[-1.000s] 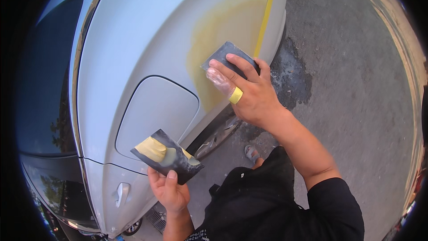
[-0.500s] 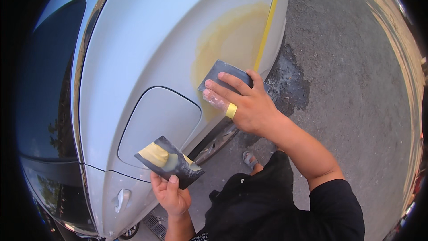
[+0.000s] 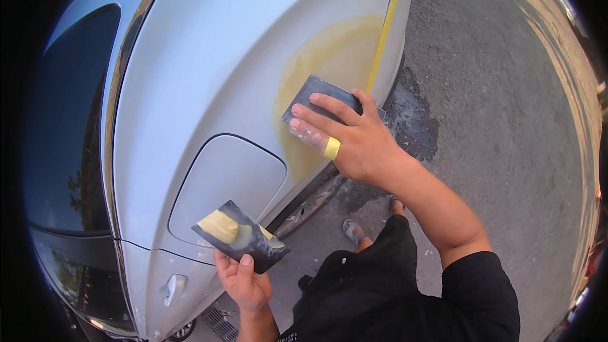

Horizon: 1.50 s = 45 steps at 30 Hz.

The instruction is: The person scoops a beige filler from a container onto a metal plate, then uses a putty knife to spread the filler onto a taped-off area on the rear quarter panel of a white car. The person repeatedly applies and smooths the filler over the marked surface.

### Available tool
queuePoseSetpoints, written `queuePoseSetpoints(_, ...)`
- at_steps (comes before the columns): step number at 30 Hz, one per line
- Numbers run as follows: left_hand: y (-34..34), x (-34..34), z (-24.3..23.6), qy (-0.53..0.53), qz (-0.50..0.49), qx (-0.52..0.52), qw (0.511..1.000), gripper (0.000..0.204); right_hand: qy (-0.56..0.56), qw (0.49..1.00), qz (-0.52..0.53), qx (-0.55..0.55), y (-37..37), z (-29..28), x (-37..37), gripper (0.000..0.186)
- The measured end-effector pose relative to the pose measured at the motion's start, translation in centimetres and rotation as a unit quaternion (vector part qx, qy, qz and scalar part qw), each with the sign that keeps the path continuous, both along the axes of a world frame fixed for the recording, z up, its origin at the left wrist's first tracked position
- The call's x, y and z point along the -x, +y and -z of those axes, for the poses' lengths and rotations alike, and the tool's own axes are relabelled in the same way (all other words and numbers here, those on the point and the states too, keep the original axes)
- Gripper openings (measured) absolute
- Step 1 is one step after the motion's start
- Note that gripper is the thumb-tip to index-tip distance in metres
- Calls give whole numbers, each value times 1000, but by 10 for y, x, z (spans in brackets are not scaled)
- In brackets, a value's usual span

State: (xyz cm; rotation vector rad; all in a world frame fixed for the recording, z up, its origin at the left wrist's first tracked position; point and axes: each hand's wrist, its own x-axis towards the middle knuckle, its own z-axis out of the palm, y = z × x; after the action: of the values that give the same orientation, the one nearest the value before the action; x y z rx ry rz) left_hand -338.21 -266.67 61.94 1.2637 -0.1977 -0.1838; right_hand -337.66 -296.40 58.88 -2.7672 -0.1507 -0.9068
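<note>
Fingers of the left hand pinch a dark putty board in front of the lower edge of the fuel flap; a lump of cream-yellow filler on it looks unused. Right of the flap and higher, the right hand grips a grey spreader, fingers slightly fanned, thumb hidden. Beyond the flap, a yellowish coat already covers part of the white quarter panel, near yellow tape; whether it is finished, I cannot tell.

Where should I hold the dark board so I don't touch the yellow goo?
Probably take the board by its near edge, coming from below, thumb on top, fingers underneath, like the left hand: the board looks thin and flat, and the yellow goo lies farther up.
</note>
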Motion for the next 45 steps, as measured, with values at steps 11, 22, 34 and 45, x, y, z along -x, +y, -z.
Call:
queuePoseSetpoints(11, -3, 0, -2, 3, -6, -4, 1000, 55, -21, 1000, 4, 9, 1, -22, -15, 45)
queuePoseSetpoints(22, 8, -5, 3, 4, 12, -32, 999, 53, -10, 995, 25, -98, 60, 55, 16, 49)
queuePoseSetpoints(34, 17, -8, 5, -5, 38, -63, 997, 54, -52, 979, 22, -198, 106, 122, 28, 45)
queuePoseSetpoints(45, -3, 1, 4, 99, 72, 8, 992, 52, -48, 831, -168, -529, 111, 69, 89, 50)
